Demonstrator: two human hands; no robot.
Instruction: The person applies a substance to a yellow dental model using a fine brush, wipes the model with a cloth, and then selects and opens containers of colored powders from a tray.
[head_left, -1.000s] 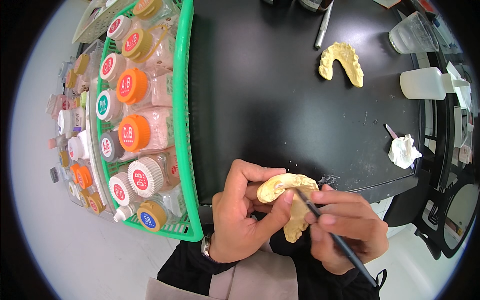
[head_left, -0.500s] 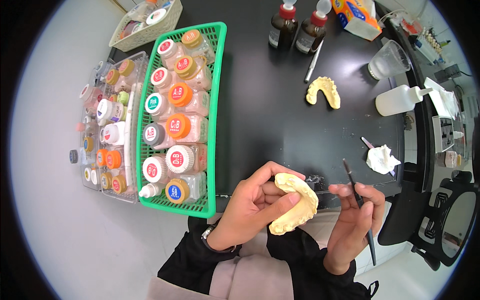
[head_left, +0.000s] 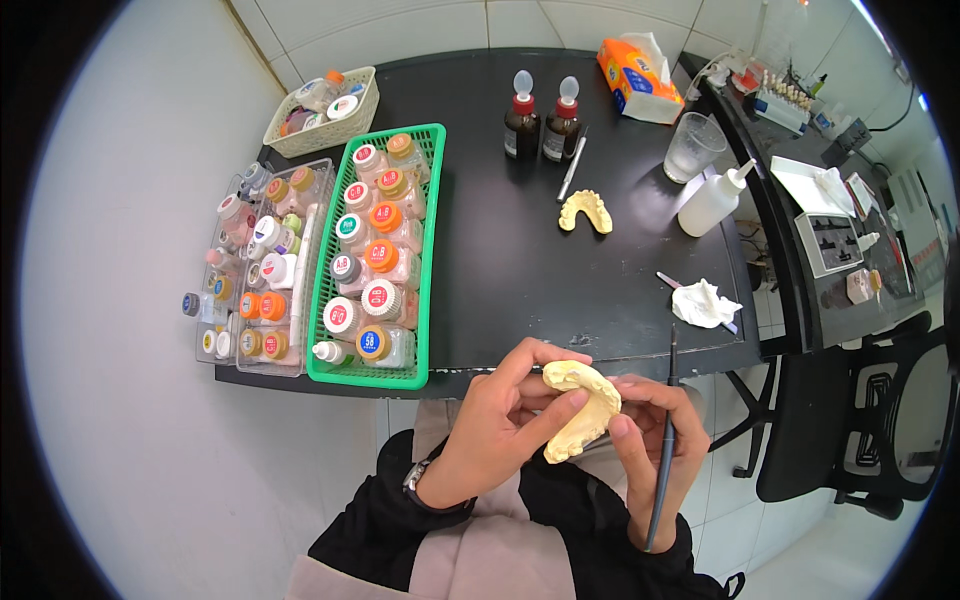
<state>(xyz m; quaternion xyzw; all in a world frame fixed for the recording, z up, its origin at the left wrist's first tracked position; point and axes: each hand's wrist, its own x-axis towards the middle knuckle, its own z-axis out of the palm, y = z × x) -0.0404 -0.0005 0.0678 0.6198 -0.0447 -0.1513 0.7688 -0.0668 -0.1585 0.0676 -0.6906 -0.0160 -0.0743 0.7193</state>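
We now hold the cast (head_left: 580, 408) off the surface's (head_left: 520, 270) near edge, left hand (head_left: 500, 420) gripping it. The right hand (head_left: 655, 440) has drawn its brush (head_left: 665, 440) off the cast and holds it upright, so the brushing looks paused.

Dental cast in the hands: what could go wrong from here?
1. The cast is held off the table, over the lap, pinched by the left hand with the right hand touching it; a slip could drop it.
2. The right hand also holds a thin tool close to the cast; it could nick the surface.
3. The cast's underside is hidden, so I can't judge the grip there.
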